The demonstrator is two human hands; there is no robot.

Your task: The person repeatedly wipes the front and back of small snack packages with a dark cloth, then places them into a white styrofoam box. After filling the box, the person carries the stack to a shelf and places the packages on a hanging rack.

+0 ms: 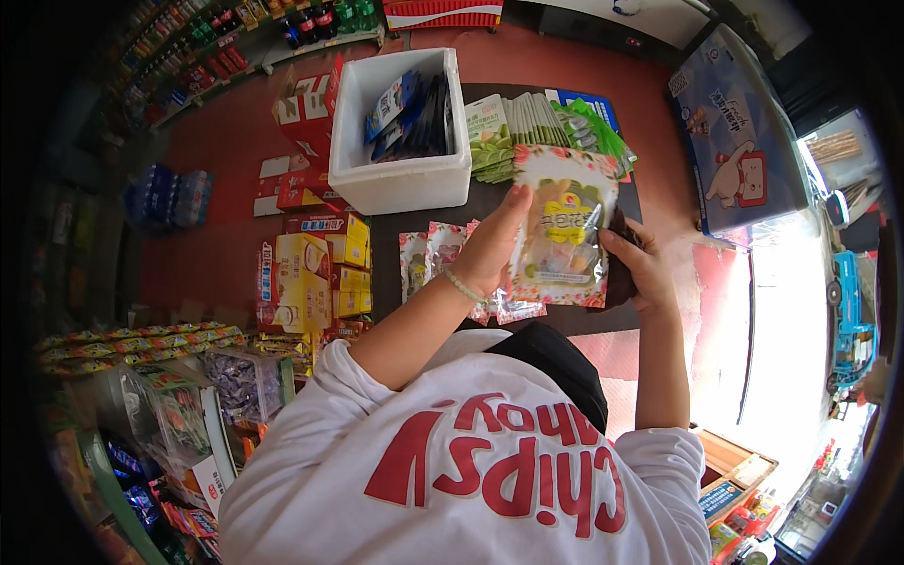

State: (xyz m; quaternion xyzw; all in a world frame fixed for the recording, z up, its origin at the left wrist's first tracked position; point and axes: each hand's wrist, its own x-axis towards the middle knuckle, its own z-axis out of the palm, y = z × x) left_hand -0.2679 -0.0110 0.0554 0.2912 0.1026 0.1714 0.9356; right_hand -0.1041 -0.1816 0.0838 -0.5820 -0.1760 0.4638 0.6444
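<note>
Both hands hold a flat pouch (pixel 563 233) with a rose-patterned border and a clear window in front of me. My left hand (pixel 494 244), with a pale bead bracelet at its wrist, grips the pouch's left side, its fingers passing behind. On the right edge lies the thumb of my right hand (pixel 635 263), which also has a dark brown item (pixel 624 279) behind the pouch; I cannot tell what it is. Under my left forearm, several similar floral pouches (pixel 413 256) lie on the dark tabletop (pixel 385 236).
A white foam box (pixel 399 185) of dark blue packets (pixel 417 116) stands at the table's far left. Beside it are rows of green-and-white packets (pixel 526 116) and bright green packets (pixel 597 131). Yellow cartons (pixel 304 282) stack at left; a large blue printed box (pixel 738 134) stands right.
</note>
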